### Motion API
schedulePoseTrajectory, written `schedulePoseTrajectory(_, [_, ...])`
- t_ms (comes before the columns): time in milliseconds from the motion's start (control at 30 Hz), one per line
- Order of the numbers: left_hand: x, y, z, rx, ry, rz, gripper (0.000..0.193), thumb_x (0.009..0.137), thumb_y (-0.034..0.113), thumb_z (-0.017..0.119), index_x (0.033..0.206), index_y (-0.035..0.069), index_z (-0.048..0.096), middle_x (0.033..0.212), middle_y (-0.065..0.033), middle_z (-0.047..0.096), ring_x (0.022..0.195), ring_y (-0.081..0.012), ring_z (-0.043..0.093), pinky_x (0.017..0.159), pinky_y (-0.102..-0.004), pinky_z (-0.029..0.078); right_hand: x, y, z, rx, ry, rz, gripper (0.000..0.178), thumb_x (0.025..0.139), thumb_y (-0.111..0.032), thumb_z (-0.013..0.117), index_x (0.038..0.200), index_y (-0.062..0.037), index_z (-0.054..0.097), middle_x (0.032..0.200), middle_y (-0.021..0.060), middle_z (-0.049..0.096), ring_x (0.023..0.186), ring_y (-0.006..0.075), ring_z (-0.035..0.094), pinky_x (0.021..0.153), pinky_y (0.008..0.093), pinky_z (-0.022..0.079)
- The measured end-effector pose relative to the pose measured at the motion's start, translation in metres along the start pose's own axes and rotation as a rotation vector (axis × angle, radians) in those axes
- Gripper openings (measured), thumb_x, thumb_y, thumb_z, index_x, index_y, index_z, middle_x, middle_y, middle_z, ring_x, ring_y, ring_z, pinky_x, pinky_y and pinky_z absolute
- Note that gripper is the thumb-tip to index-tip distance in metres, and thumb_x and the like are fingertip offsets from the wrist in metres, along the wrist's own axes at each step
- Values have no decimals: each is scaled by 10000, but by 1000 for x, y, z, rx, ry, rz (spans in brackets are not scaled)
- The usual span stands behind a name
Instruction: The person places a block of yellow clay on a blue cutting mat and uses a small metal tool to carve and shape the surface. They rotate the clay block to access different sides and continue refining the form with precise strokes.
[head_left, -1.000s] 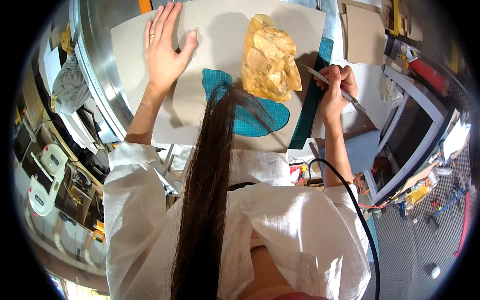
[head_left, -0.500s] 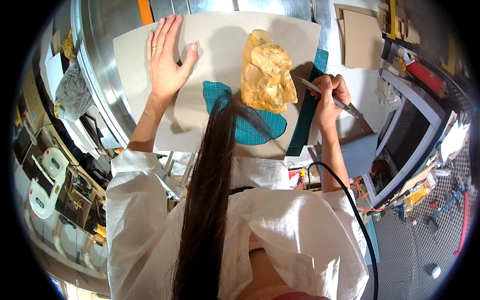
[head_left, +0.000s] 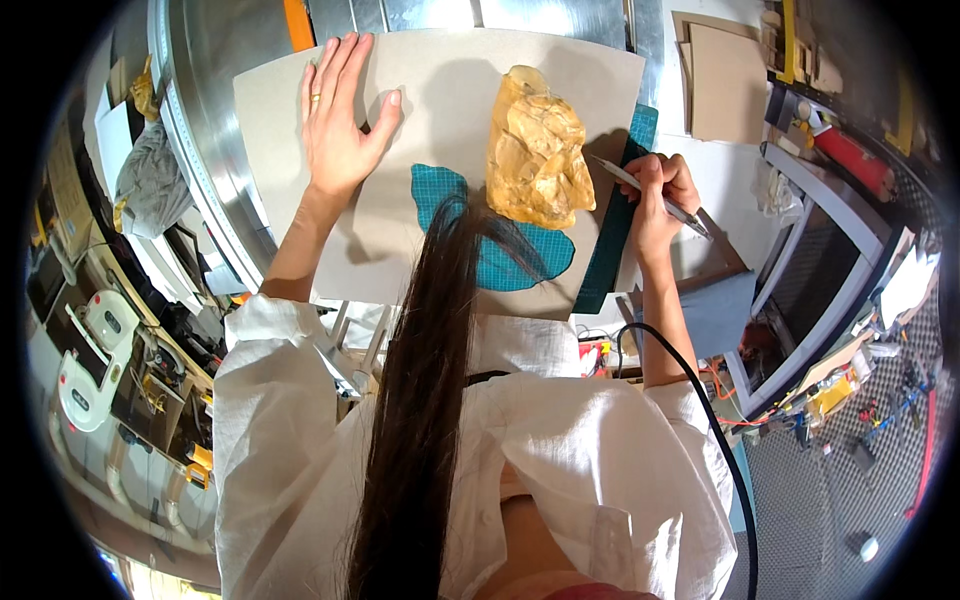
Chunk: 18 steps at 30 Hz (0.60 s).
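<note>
My left hand (head_left: 345, 130) lies flat with fingers stretched on the upper left of a large beige board (head_left: 270, 130). A pen (head_left: 684, 216) is pinched in my right hand (head_left: 662, 200), its tip pointing up and left toward the amber-brown, rock-like lump (head_left: 540, 150) on the board. Tip and lump are apart. Below the lump lies an irregular teal piece with grid lines (head_left: 520, 262), partly covered by a long strand of dark hair (head_left: 425, 400). A dark green strip (head_left: 604, 255) runs along the board's right edge, under my right hand's side.
Beneath the board is a metal surface (head_left: 215, 60). Flat brown cardboard sheets (head_left: 725, 80) lie at the far right, near a red cylinder (head_left: 850, 160) and a grey-framed case (head_left: 820, 270). A black cable (head_left: 705, 400) hangs by my right arm. Grey cloth (head_left: 150, 190) sits at the left.
The whole view has shifted very slightly, with the board and my left hand a little lower and to the right. Both hands keep their poses, and the pen stays held.
</note>
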<state>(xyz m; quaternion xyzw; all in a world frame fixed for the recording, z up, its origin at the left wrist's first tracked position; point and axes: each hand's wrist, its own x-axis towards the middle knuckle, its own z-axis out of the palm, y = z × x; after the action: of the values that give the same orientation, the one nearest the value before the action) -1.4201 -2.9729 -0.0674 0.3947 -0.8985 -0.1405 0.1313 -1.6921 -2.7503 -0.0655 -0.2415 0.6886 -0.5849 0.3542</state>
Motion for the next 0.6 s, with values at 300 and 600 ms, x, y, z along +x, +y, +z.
schedulePoseTrajectory(300, [-1,-3,3,12,0,6,614,925,359,537,1469,114,393,1505,-106,398,1434,-273,296,1186,-457,151,0,1,1,12,6,14,307,986,-146,564,727,-65,419,728,103,626,557,103,550,502,212,425])
schedulePoseTrajectory(600, [-1,-5,5,46,-8,22,640,929,392,518,1481,106,369,1512,-98,390,1436,-256,291,1189,-446,141,1,3,3,25,15,12,301,988,-157,565,738,-55,433,738,108,632,571,110,554,517,218,434])
